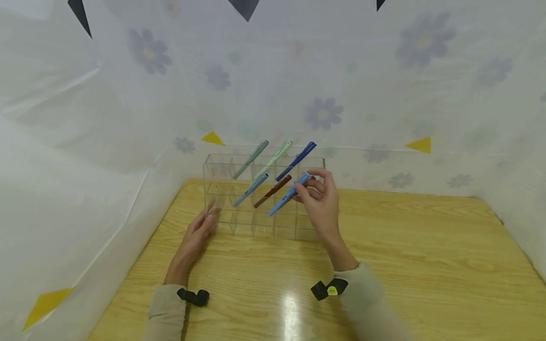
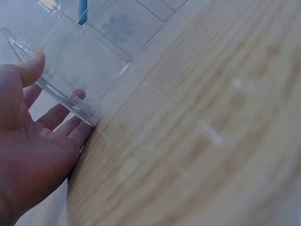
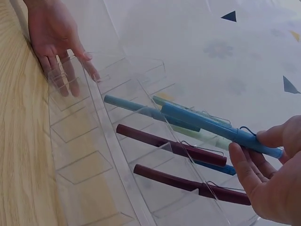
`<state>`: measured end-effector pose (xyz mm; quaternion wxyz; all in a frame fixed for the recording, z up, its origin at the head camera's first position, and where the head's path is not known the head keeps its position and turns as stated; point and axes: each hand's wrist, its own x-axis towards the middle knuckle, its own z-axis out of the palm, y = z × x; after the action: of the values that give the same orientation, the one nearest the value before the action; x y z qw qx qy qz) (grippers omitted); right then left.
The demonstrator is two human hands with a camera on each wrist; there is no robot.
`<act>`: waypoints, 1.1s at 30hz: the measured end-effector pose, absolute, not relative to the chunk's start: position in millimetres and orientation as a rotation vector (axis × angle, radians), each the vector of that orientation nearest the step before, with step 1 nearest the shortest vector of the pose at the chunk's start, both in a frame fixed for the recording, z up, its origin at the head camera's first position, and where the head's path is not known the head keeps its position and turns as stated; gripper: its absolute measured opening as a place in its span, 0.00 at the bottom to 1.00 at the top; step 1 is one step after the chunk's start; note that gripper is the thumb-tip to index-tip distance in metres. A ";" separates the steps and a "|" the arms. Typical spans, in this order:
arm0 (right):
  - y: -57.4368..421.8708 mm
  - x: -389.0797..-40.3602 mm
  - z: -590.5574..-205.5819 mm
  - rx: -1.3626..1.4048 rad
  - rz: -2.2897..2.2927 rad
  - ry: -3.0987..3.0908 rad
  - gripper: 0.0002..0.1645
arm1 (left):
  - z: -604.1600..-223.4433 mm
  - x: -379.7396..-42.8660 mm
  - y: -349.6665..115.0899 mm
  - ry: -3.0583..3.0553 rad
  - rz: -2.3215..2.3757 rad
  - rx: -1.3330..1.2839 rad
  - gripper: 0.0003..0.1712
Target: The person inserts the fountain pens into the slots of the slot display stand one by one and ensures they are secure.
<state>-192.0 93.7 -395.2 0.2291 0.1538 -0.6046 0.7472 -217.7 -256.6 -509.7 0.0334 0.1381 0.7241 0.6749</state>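
Observation:
My right hand (image 1: 322,203) pinches a light blue capped pen (image 1: 281,202) between thumb and fingertips, tilted, at the right front of a clear acrylic pen rack (image 1: 264,224). Whether this pen touches the rack I cannot tell. At the rack's left end, my left hand (image 1: 194,239) touches the side panel with extended fingers, its thumb by the panel's edge. A grey-blue pen (image 1: 250,189) and a dark red pen (image 1: 273,191) lean in the middle tier. Another dark red pen (image 3: 188,183) shows in the right wrist view, mostly hidden by my hand in the head view.
Across the rack's upper tier lean a grey-green pen (image 1: 251,158), a mint pen (image 1: 273,159) and a dark blue pen (image 1: 296,160). The rack stands near the back edge of a wooden table (image 1: 409,246). Behind hangs a flower-printed white sheet (image 1: 264,85).

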 end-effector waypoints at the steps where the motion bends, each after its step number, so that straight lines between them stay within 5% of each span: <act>1: 90.2 -193.6 -395.5 0.420 2.038 -1.670 0.24 | -509.8 -217.7 -256.7 2.229 2.072 0.419 0.30; 25: 23.9 -183.1 -404.3 0.396 1.858 -1.800 0.16 | -511.9 -219.0 -255.4 2.195 2.092 0.426 0.31; 33: 11.5 -198.9 -440.1 0.375 1.852 -1.862 0.15 | -510.7 -218.9 -256.3 2.207 2.083 0.429 0.31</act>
<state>-198.9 11.5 -440.1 0.2420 0.1370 -0.6811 0.6773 -218.9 -256.3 -510.7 0.0384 0.1398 0.7196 0.6791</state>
